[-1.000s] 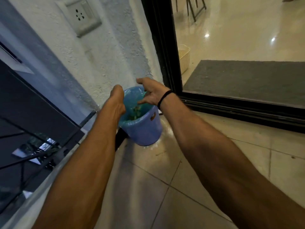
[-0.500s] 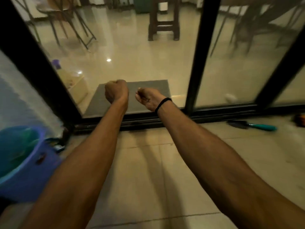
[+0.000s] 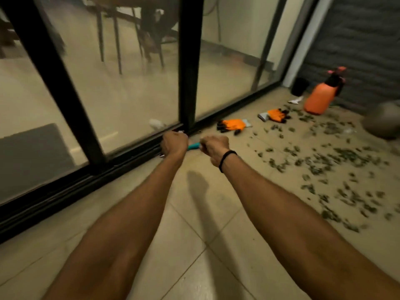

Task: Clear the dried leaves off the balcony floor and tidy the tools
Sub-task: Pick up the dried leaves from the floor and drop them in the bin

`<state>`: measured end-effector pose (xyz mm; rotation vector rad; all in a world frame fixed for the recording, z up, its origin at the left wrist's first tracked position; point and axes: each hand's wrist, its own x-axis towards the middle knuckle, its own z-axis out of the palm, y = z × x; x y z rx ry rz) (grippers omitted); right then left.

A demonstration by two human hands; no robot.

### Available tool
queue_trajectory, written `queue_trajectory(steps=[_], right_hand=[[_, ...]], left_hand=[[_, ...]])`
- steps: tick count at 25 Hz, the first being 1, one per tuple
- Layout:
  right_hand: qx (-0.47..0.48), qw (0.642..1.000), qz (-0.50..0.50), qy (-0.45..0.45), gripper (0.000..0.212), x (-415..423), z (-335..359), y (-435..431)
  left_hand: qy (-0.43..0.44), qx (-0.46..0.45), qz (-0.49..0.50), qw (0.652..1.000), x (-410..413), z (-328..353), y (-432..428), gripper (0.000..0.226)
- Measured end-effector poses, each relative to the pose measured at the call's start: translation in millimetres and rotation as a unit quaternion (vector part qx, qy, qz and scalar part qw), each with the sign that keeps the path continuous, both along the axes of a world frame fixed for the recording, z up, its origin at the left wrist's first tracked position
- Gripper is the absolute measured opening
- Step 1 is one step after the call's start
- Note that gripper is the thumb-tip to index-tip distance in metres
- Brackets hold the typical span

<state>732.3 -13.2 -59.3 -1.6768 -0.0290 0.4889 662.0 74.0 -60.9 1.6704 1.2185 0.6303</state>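
Note:
Dried leaves lie scattered over the tiled balcony floor to the right. A teal-handled tool rests on the floor by the door track, only a bit of its handle showing between my hands. My left hand and my right hand are stretched out side by side in front of it, both with fingers curled into fists and nothing visibly held. A black band sits on my right wrist. Two orange gloves lie farther right beside the track.
An orange pump sprayer and a small black pot stand in the far right corner, with a white scrap near them. A grey round object sits at the right edge. The black-framed glass sliding door runs along the left.
The view has swung right, away from the blue bucket. My hands left the bucket and closed into fists. The leaves, gloves and sprayer have come into sight.

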Motion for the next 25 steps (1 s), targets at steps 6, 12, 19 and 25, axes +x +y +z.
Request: queue_trajectory(steps=[6,12,19,25], right_hand=[[-0.258,0.963,-0.013,-0.076,0.012,76.0,-107.8,-147.9],[-0.309,0.918,0.145,-0.203,0.013,42.9,-178.8,-178.4],[-0.299,0.913,0.015,-0.278,0.009,44.1,-211.6,-149.1],[-0.217,0.946,-0.115,-0.212,0.015,29.4,-192.0,-169.2]], left_hand=[[0.079,0.056,-0.240,0.966,71.6,-102.4,-60.0,0.024],[0.139,0.086,-0.302,0.939,94.1,-182.7,-65.1,0.041],[0.104,0.205,-0.343,0.911,110.0,-199.4,-80.4,0.040],[0.137,0.248,-0.296,0.912,114.6,-199.9,-94.9,0.019]])
